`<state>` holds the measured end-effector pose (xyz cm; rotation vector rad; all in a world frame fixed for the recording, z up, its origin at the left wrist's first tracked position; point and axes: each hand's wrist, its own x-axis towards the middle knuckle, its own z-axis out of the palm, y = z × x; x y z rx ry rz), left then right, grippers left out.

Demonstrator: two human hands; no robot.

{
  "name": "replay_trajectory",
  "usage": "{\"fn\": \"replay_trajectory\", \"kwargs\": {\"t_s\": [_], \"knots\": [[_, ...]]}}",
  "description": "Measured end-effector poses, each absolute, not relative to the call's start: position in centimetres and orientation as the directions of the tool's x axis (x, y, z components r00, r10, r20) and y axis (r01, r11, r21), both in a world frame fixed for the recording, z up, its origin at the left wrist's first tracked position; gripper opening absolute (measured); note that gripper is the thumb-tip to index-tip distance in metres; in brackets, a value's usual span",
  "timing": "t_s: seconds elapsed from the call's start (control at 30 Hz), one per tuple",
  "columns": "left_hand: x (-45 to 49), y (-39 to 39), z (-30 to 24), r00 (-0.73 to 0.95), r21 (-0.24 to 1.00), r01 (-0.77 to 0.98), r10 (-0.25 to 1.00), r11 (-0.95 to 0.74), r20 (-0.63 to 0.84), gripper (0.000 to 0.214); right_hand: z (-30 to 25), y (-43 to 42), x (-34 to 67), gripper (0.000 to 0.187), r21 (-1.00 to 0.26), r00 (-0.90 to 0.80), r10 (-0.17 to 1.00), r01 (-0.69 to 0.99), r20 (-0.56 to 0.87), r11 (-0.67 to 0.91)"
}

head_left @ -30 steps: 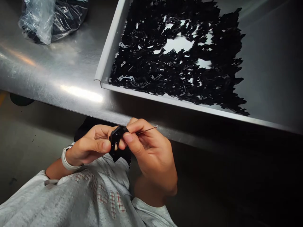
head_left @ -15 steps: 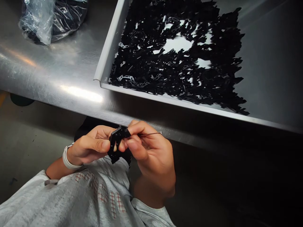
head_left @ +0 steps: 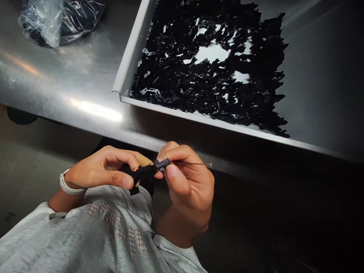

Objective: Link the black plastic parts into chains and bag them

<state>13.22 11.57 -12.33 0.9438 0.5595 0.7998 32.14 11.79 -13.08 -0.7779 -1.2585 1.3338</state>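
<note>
Between my two hands is a small black angular plastic part (head_left: 144, 174), held in front of my shirt near the table's edge. My left hand (head_left: 106, 169) pinches its left end between thumb and fingers. At the other end, the thumb and forefinger of my right hand (head_left: 191, 182) close on its blocky dark-grey tip. A thin metal rod (head_left: 196, 163) sticks out to the right from the right hand's fingers, with a small pale end; its inner end is hidden by the fingers.
Ahead stands a light-walled tray (head_left: 182, 113) on the metal table (head_left: 57, 79). Many black plastic pieces (head_left: 182, 68) lie heaped inside it. A clear plastic bag (head_left: 45, 19) with dark contents sits at the far left. The table's front edge runs just beyond my hands.
The black part has turned and tilted, its blocky end now showing at my right fingertips. The rod and right hand have shifted slightly right; my left wrist has moved left.
</note>
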Motion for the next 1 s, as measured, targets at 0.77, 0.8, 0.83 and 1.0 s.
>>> {"fn": "replay_trajectory", "kwargs": {"t_s": [0.77,0.8,0.83,1.0], "knots": [[14.0,11.4,-13.3,0.540,0.823,-0.283,0.791,0.493,-0.288,0.047,-15.1,12.6,32.5,0.009,-0.823,-0.426,0.898,-0.546,0.109,-0.159],[14.1,11.3,-13.3,0.522,0.824,-0.292,0.803,0.485,-0.288,0.046,-15.2,12.6,32.4,0.010,-0.819,-0.429,0.897,-0.549,0.106,-0.167],[14.2,11.2,-13.2,0.503,0.829,-0.297,0.816,0.473,-0.286,0.045,-15.2,12.7,32.4,0.010,-0.816,-0.431,0.896,-0.553,0.106,-0.169],[14.6,10.8,-12.9,0.458,0.847,-0.300,0.845,0.439,-0.275,0.041,-15.2,12.9,32.0,0.013,-0.820,-0.407,0.910,-0.545,0.078,-0.174]]}}
